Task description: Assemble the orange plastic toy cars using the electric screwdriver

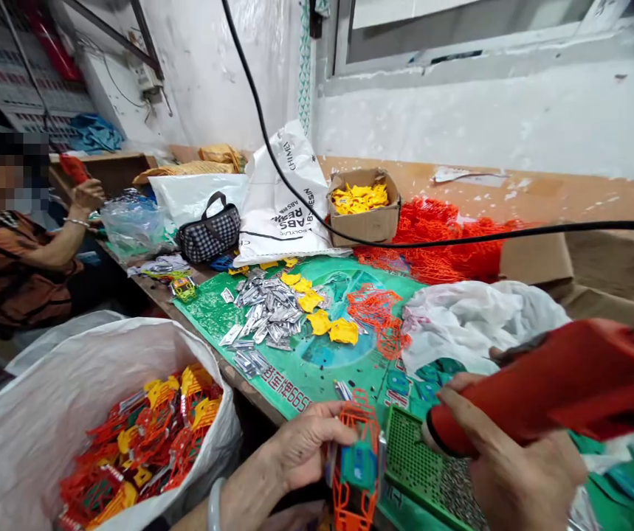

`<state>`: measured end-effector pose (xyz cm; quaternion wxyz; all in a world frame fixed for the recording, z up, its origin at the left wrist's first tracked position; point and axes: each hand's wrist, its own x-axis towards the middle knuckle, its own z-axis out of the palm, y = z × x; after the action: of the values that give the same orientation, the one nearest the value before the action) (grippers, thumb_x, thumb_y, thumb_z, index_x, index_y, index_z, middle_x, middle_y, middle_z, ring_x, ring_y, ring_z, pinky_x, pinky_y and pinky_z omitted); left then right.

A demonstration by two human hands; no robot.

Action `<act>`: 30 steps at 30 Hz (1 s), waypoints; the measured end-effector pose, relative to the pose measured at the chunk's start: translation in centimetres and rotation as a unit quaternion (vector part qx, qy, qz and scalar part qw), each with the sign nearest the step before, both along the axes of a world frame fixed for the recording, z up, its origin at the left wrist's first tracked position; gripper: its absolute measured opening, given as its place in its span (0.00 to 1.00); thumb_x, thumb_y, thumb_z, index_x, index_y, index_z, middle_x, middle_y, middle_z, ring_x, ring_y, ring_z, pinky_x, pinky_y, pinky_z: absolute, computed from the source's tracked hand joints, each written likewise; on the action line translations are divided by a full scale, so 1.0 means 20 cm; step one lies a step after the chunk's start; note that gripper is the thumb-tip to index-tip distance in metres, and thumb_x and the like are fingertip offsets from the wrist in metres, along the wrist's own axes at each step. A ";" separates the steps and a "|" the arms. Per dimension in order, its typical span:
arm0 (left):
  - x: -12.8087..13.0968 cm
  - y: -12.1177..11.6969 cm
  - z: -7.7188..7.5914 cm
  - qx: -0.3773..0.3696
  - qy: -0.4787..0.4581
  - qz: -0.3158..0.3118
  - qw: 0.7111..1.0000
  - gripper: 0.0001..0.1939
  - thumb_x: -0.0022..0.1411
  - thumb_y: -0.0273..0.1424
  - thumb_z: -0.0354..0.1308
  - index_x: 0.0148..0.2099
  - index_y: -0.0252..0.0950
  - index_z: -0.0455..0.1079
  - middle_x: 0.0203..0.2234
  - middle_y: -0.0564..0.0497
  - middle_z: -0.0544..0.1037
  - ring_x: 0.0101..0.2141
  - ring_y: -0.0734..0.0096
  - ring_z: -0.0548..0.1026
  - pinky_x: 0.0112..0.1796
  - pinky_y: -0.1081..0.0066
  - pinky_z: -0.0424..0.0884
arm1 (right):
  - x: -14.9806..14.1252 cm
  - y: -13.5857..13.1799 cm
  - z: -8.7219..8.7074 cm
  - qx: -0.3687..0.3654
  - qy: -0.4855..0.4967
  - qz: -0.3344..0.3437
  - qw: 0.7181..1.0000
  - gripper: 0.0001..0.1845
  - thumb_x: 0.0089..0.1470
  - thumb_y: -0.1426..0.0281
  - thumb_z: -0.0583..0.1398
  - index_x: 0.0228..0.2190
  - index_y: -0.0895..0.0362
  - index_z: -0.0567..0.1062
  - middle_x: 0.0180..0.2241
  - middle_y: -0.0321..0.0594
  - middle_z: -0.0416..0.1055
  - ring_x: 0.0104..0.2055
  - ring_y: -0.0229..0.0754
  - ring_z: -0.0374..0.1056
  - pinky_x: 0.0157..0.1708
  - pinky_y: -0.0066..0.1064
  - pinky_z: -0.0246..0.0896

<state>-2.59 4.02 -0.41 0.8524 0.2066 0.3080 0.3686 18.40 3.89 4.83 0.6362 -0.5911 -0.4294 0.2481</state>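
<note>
My left hand (310,441) is closed around an orange plastic frame piece (356,472) with a green-and-blue part set in it, near the table's front edge. My right hand (519,472) grips a red power screwdriver (549,391). The tool's nose points left and down, over the green basket (410,448). Small dark screws (461,487) lie in this basket, partly behind my right hand. Beyond my left hand, silver strips (269,306) lie heaped beside several yellow plastic parts (331,324) and loose orange frames (375,310).
A white sack (195,346) of orange and yellow pieces stands at left. Behind are a cardboard box (364,227) of yellow parts and a red-orange frame heap (438,236). A black cable (261,110) crosses the view. Another person (23,251) sits at far left, a hand raised with a red tool.
</note>
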 end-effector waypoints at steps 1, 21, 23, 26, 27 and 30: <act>-0.02 0.01 -0.01 0.008 0.011 0.008 1.000 0.15 0.41 0.21 0.65 0.37 0.29 0.78 0.29 0.47 0.81 0.28 0.70 0.77 0.34 0.71 0.73 | 0.02 0.00 0.00 -0.005 -0.039 -0.035 0.999 0.18 0.38 0.61 0.74 0.33 0.54 0.80 0.29 0.41 0.75 0.30 0.53 0.70 0.32 0.44 0.65; -0.10 0.04 -0.01 -0.007 0.081 0.100 0.992 0.15 0.45 0.29 0.69 0.37 0.28 0.79 0.29 0.45 0.82 0.26 0.70 0.77 0.32 0.70 0.74 | -0.56 0.74 -0.24 -0.145 -0.604 0.195 0.759 0.16 0.61 0.60 0.60 0.43 0.60 0.75 0.46 0.45 0.73 0.48 0.46 0.71 0.47 0.44 0.69; -0.10 0.04 0.00 0.007 0.079 0.097 0.992 0.15 0.46 0.29 0.69 0.38 0.28 0.79 0.29 0.46 0.82 0.27 0.69 0.77 0.32 0.70 0.73 | -0.62 0.75 -0.26 -0.182 -0.599 0.199 0.754 0.16 0.62 0.61 0.60 0.46 0.60 0.74 0.47 0.45 0.73 0.47 0.45 0.72 0.47 0.44 0.70; -0.10 0.04 0.01 0.023 0.081 0.089 0.993 0.13 0.46 0.28 0.68 0.38 0.29 0.79 0.28 0.47 0.81 0.26 0.71 0.76 0.31 0.72 0.72 | -0.66 0.75 -0.28 -0.214 -0.586 0.199 0.755 0.16 0.62 0.63 0.60 0.48 0.60 0.73 0.49 0.46 0.72 0.47 0.45 0.72 0.47 0.43 0.71; -0.10 0.05 0.01 0.023 0.085 0.088 0.992 0.13 0.46 0.27 0.68 0.37 0.29 0.79 0.28 0.47 0.81 0.26 0.71 0.76 0.31 0.72 0.72 | -0.66 0.75 -0.29 -0.221 -0.582 0.198 0.757 0.16 0.62 0.64 0.60 0.48 0.59 0.73 0.49 0.46 0.72 0.48 0.45 0.72 0.47 0.43 0.71; -0.08 0.05 0.02 0.021 0.103 0.097 0.990 0.13 0.44 0.26 0.67 0.36 0.29 0.78 0.28 0.46 0.81 0.26 0.71 0.75 0.31 0.72 0.71 | -0.62 0.75 -0.30 -0.238 -0.566 0.192 0.765 0.15 0.63 0.64 0.60 0.48 0.58 0.73 0.50 0.46 0.72 0.48 0.45 0.71 0.47 0.43 0.71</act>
<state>-4.12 4.95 -0.06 0.7719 0.2301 0.4046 0.4330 6.05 18.88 -1.23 0.0554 -0.6617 -0.7435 0.0799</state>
